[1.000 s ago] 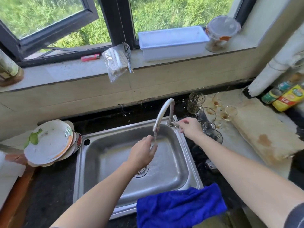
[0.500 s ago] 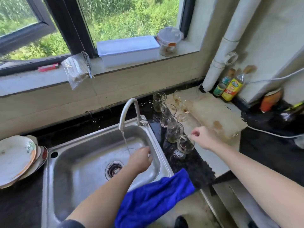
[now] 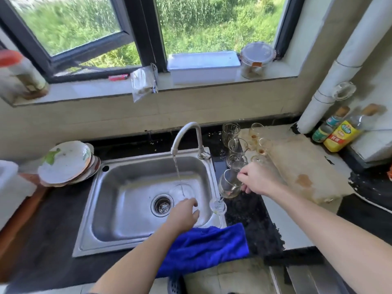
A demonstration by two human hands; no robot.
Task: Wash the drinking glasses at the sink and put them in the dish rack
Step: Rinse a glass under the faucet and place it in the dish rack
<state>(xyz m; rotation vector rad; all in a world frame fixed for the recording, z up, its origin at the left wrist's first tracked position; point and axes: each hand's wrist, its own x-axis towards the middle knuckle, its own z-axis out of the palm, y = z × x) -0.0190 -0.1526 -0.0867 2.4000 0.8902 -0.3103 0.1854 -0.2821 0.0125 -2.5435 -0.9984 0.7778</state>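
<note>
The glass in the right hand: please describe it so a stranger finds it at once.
Start at the steel sink under the window and go to its right rim. There the right hand grips a stemmed glass. Unlike the glasses standing on the counter behind it, it is tilted and held.

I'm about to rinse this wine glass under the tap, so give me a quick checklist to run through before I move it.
1. Grip: the right hand pinches the bowl of the stemmed glass, which is tilted. Ok.
2. Water: the faucet is running into the sink. Ok.
3. Free hand: the left hand hangs over the basin, holding nothing. Ok.
4. Glass foot versus the sink's right rim: very close; contact cannot tell.
5. Other glasses crowd the counter right behind the right hand. Not ok; probably easy to knock.
6. Dish rack location: cannot tell, none plainly in view.
</note>
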